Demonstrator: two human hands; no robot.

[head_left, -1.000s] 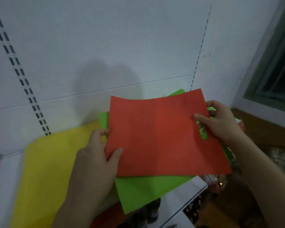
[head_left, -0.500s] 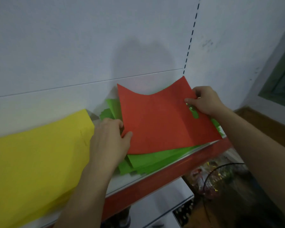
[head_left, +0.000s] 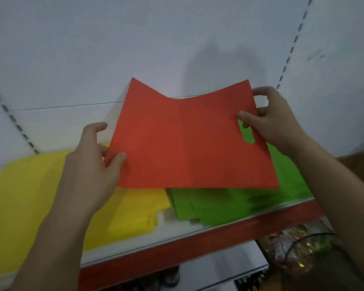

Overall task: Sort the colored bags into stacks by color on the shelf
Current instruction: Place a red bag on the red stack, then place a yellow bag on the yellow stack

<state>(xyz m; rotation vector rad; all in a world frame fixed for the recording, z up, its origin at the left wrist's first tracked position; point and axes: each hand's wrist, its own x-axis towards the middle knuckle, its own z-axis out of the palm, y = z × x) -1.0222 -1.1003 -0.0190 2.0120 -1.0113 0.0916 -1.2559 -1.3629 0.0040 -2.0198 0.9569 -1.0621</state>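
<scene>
A flat red bag [head_left: 189,141] with a cut-out handle hangs in the air above the shelf [head_left: 176,246]. My left hand [head_left: 92,166] pinches its lower left edge. My right hand [head_left: 267,120] pinches its right edge beside the handle hole. Under the red bag lies a fanned stack of green bags [head_left: 229,204] on the right of the shelf. A stack of yellow bags [head_left: 29,206] covers the left of the shelf, partly hidden by my left arm.
The shelf has a white top and a red front lip, with a white back wall [head_left: 113,49] behind it. Slotted uprights [head_left: 292,43] run up the wall. Below right stands a wire basket [head_left: 307,255] with shiny items.
The red bag has risen off the green stack and now hangs higher and further left, partly over the yellow stack. Both hands kept their hold and moved up with it.
</scene>
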